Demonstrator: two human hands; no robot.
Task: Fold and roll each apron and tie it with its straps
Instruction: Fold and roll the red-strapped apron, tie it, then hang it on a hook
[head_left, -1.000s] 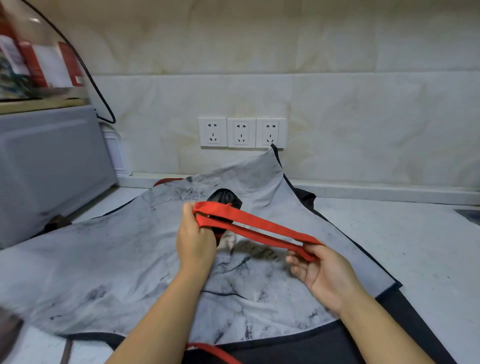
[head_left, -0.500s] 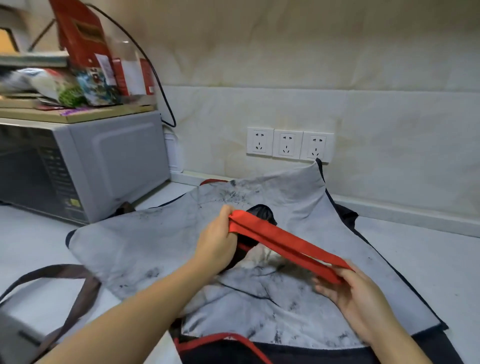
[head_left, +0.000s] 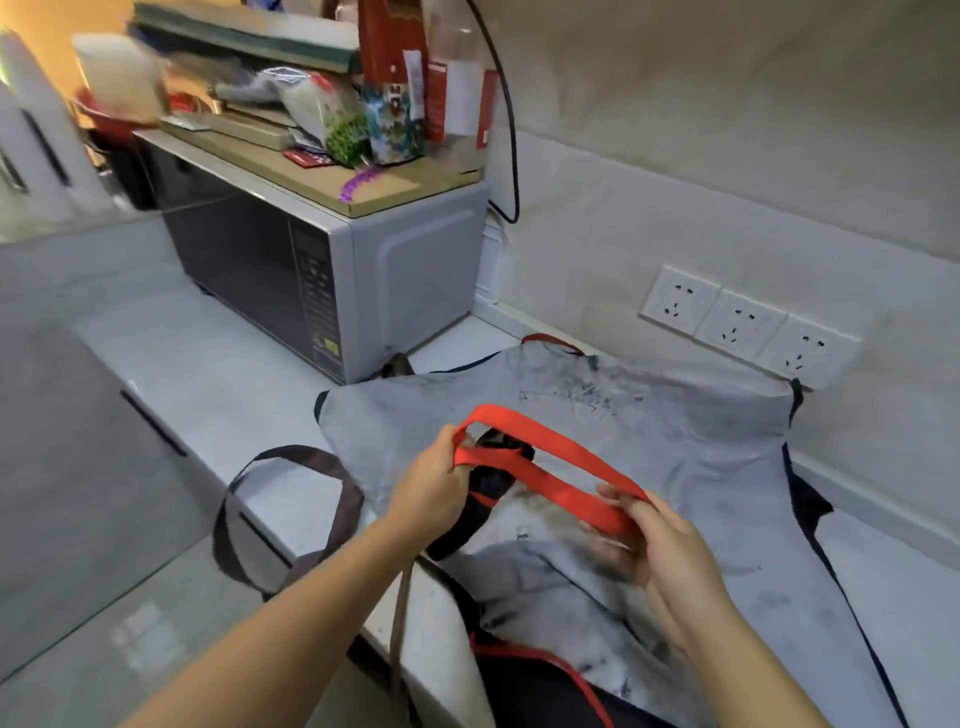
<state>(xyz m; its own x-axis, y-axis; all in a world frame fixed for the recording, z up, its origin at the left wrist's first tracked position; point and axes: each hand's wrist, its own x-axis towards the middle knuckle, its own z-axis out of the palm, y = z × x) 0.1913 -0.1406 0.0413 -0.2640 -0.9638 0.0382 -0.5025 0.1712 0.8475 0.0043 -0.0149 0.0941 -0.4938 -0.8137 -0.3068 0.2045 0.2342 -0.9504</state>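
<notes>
Strap first: a doubled red strap (head_left: 545, 465) is held taut in the air between the two hands, just above the grey apron (head_left: 685, 441) spread flat on the bench (head_left: 223, 374). The left hand (head_left: 428, 488) has its fingers (head_left: 451, 440) curled round the looped end, where the two red bands part. The right hand (head_left: 670, 561) pinches the other end, its fingers (head_left: 621, 496) closed on the bands where they come together.

The apron's far corner reaches the wall under a row of three sockets (head_left: 737, 325). Its left corner lies near the microwave (head_left: 415, 270), not touching it. At the near side a dark apron with red trim (head_left: 535, 691) shows from under the grey one at the bench's front edge. A brown strap (head_left: 291, 457) loops over that edge to the left of the hands. Bench top shows in front of the microwave, and again to the right of the apron along the wall.
</notes>
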